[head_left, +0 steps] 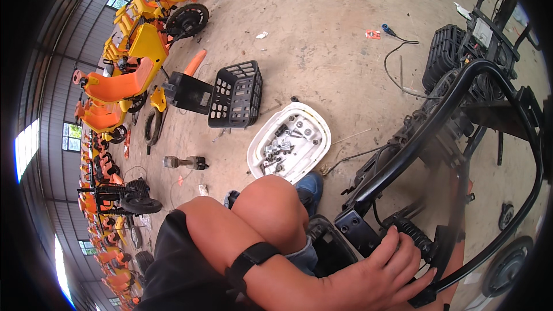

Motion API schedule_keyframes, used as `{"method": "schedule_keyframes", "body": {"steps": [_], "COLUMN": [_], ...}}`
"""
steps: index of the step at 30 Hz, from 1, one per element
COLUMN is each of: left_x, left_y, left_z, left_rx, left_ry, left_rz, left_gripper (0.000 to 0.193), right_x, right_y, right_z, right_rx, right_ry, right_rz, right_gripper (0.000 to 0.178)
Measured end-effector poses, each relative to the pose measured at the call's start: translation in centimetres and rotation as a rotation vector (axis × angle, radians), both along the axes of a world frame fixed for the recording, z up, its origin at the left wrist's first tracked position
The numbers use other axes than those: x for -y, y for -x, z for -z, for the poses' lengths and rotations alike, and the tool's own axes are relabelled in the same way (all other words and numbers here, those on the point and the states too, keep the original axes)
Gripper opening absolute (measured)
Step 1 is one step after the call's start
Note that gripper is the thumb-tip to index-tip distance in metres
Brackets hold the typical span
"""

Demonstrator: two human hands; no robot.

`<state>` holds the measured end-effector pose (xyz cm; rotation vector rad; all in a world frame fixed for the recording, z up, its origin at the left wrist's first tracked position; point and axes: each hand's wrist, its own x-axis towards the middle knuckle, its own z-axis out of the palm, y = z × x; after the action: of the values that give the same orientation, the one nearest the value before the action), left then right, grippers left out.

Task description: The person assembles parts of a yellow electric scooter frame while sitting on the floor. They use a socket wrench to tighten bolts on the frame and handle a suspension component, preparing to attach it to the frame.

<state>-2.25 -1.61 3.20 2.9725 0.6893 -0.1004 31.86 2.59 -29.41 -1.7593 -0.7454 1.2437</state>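
Note:
My left hand [374, 273], with a black band [250, 262] on its wrist, reaches in at the lower right. Its fingers curl in beside a black coil-spring shock absorber [416, 237] on a black tubular vehicle frame [397, 173]. What they grip is hidden behind the fingers. A flat bracket with two bolt holes [352, 227] sits just above that hand. Of my right arm, only a strip of forearm [455, 265] shows behind the frame tubes. My right hand is hidden or smeared there, so its fingers cannot be made out.
A white tray [322, 129] of bolts and metal parts lies beyond my knee. Farther left are a black crate [259, 86] and a power tool [184, 162]. Yellow-orange scooters [138, 75] line the left. A cable [391, 52] and a wheel [507, 268] lie at right.

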Motion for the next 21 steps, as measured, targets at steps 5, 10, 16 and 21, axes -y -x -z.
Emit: {"method": "schedule_keyframes", "body": {"steps": [5,10,16,21], "left_x": [0.7,0.7,-0.3,0.1], "left_y": [-0.2,-0.1,-0.7,-0.5], "left_z": [3.0,1.9,1.3,1.1], "left_rx": [0.224,0.162,0.147,0.165], "left_ry": [-0.020,0.034,0.017,0.013], "left_rz": [-0.045,-0.058,0.051,-0.002], "left_gripper": [0.039,0.041,0.042,0.044], "right_x": [-0.8,-1.6,0.5,5.9], "right_y": [-0.4,-2.5,-5.8,-6.1], "right_z": [-0.4,3.6,7.0,6.5], "right_rx": [0.093,0.579,0.507,0.111], "right_ry": [0.002,0.041,-0.043,-0.092], "right_rz": [-0.028,-0.288,-0.213,0.025], "right_gripper": [0.028,0.046,0.038,0.026]}}
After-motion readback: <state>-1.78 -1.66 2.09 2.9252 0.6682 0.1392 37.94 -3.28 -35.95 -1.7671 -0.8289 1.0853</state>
